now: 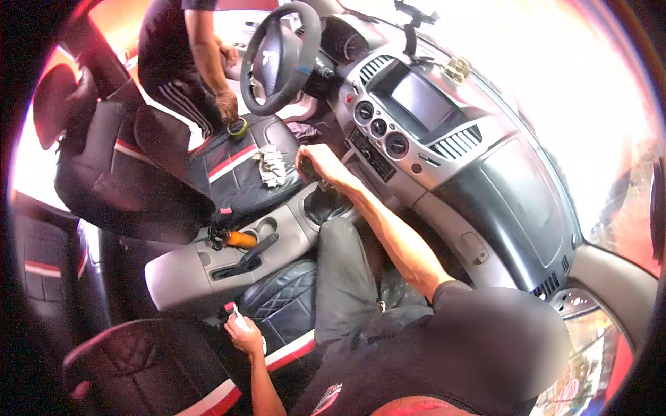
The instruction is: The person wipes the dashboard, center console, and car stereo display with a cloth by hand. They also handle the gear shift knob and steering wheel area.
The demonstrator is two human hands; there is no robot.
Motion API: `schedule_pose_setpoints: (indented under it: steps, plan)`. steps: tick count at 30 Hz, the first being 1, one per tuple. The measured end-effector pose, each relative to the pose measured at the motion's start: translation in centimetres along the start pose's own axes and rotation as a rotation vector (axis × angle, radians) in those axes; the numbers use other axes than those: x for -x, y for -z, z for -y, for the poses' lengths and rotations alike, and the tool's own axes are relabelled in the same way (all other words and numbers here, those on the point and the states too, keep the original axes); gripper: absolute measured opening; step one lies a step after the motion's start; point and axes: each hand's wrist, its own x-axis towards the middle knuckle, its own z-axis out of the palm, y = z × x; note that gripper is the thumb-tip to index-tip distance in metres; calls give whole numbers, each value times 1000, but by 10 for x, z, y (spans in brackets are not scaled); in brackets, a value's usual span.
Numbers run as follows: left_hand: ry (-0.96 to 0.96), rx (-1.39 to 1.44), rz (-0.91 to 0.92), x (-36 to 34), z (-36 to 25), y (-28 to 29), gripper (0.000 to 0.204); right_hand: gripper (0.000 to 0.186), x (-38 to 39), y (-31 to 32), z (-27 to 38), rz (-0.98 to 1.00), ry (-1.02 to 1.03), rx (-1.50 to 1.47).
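My right arm reaches over the centre console, and my right hand (319, 163) is closed round the knob of the gear lever. Dark boot material (325, 206) shows below that hand. Low on the left, my left hand (244, 335) is closed on a small white cloth (239, 320). It sits beside the red seat belt buckle (230, 306) and the quilted black passenger seat (281, 305). A crumpled whitish cloth (272, 166) lies on the driver's seat (229, 184), left of my right hand.
At the driver's side a co-worker's hand (226, 107) touches a round green-rimmed object (237, 127) on the seat. The steering wheel (281, 59) stands ahead. On the console are an orange-and-black object (239, 239) and the handbrake lever (257, 254). The dashboard (499, 194) lies right.
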Motion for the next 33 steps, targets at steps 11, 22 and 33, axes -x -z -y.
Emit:
schedule_pose_setpoints:
  steps: [11,22,33]
  plan:
    - [-91,32,2,0,11,-3,36,32,5,-5,5,-65,-69,-42]
    - [-81,22,157,-1,17,9,46,25,-16,-20,32,13,-233,-70]
    - [-39,19,167,0,13,6,43,20,-8,-34,53,-539,175,392]
